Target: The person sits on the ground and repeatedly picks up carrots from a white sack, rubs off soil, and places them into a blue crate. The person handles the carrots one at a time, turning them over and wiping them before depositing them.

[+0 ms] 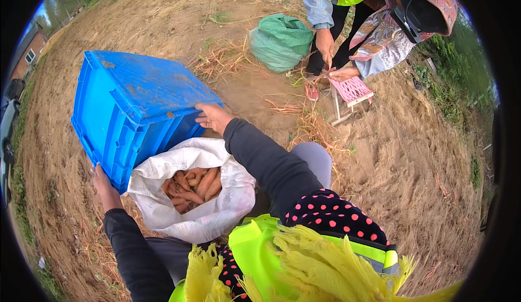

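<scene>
A large blue plastic crate (152,87) is tipped toward me, its soil-smeared bottom facing up. My left hand (105,188) is closed on the crate's lower left edge. On the right side my right hand (215,117) grips the crate near its corner. Below the crate's near end stands a white woven sack (228,207) with its mouth wide. Long orange-brown sweet potatoes (192,187) fill part of the sack. The crate's inside is hidden from view.
A co-worker (374,25) bends at the upper right, hands together over a root, beside a small pink-seated stool (350,91). A green sack (280,42) stands on the soil nearby. Dry vines (225,60) and pulled roots (285,106) are scattered over bare earth.
</scene>
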`<action>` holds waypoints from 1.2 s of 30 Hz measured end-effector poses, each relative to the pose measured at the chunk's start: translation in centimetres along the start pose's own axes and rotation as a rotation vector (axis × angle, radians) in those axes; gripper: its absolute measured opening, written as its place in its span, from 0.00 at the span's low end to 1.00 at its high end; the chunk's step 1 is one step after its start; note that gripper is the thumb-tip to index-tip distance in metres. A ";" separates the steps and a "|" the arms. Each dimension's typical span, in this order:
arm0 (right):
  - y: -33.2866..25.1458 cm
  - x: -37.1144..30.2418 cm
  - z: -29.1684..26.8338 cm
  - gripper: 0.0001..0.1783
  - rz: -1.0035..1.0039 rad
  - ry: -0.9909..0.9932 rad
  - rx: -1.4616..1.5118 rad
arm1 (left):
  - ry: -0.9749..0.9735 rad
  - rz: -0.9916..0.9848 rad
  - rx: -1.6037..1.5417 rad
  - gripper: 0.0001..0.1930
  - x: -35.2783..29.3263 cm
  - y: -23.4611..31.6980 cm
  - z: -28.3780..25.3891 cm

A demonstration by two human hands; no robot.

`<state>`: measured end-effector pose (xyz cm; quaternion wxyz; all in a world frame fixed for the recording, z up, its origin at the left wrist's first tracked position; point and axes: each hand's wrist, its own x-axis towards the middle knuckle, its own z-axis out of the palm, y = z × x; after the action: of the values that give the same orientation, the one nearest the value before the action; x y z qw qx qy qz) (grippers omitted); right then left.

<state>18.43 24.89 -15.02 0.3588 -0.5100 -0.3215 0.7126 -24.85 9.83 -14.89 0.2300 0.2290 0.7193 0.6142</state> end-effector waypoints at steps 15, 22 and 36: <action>-8.3 -15.5 6.0 0.26 -1.623 0.147 -0.831 | -0.431 0.125 -0.256 0.25 -14.1 10.2 13.4; -6.5 -13.4 9.6 0.33 -1.422 -0.049 -0.984 | -0.653 0.110 -0.270 0.20 -16.8 9.4 14.0; -8.6 -15.1 6.2 0.56 -1.348 0.396 -1.406 | -0.929 0.500 -0.228 0.26 -25.5 9.5 17.3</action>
<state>17.48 16.32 1.25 0.3522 -0.4273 -0.8277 -0.0911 6.30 9.07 -6.61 0.3940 0.6144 0.3941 0.5585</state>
